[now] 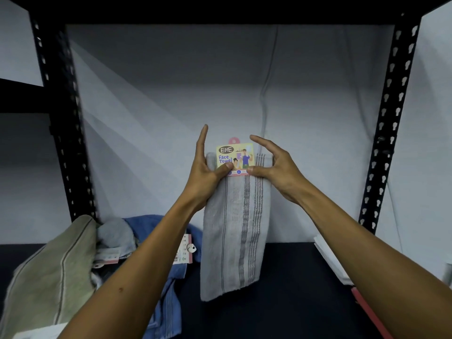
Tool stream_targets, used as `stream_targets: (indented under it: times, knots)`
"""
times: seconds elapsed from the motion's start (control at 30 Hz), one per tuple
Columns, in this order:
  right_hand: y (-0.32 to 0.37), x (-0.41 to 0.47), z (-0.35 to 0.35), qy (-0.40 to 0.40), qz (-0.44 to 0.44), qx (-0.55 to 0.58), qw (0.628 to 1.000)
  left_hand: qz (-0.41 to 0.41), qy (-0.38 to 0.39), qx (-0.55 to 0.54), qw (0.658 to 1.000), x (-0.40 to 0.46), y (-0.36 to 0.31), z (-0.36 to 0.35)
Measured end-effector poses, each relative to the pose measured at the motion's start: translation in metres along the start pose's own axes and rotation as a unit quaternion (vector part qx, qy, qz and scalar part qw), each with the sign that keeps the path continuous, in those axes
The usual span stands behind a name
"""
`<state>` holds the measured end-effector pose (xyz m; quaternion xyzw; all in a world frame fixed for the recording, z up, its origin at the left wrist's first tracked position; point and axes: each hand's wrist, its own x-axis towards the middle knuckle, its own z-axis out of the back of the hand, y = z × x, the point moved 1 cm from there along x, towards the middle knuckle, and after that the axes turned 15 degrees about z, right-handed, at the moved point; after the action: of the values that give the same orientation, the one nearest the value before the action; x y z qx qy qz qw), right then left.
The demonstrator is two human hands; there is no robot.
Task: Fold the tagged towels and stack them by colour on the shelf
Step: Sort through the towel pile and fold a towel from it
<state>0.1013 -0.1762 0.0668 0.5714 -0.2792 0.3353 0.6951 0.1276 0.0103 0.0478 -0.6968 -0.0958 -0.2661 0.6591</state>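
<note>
A black metal shelf (389, 113) with keyhole-punched uprights frames the view, a pale creased sheet (171, 99) hanging behind it and a dark flat board as its deck. On the deck at left lies a soft heap: an olive towel (49, 270) with a thin stripe, a blue towel (168, 297) with ribbed bands, and a fuzzy grey lump between them, with card tags showing among them. At the right edge sits a flat white stack (330, 260).

The grey towel (234, 236), terry with dark woven stripes running down its length, hangs folded into a long narrow strip, its lower end reaching the deck. Both hands hold it up at the top. The left hand (208, 172) grips the top left edge, thumb pressed on the front, forefinger straight up. The right hand (276, 167) pinches the top right edge with the thumb, the other fingers arched and spread. Between the thumbs sits a glossy card tag (235, 157) reading "Face Towel".
</note>
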Motion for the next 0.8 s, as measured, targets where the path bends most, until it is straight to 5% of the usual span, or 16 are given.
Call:
stream_targets:
  times: [0.17, 0.43, 0.63, 0.8]
  knots:
    - [-0.001, -0.002, 0.004, -0.081, 0.004, -0.001, 0.997, 0.025, 0.013, -0.014, 1.0, -0.006, 0.015, 0.006]
    - [-0.007, 0.001, 0.015, -0.108, 0.024, -0.024, 0.994, 0.087, -0.031, -0.08, 0.993, -0.002, 0.022, 0.004]
    - [-0.013, -0.009, 0.014, -0.135, -0.036, 0.152, 0.978, 0.091, -0.07, -0.112, 0.987, -0.002, 0.025, 0.002]
    - [-0.011, -0.014, 0.006, -0.012, -0.101, 0.169, 0.98, 0.086, -0.08, -0.147, 0.982, 0.0, 0.023, 0.002]
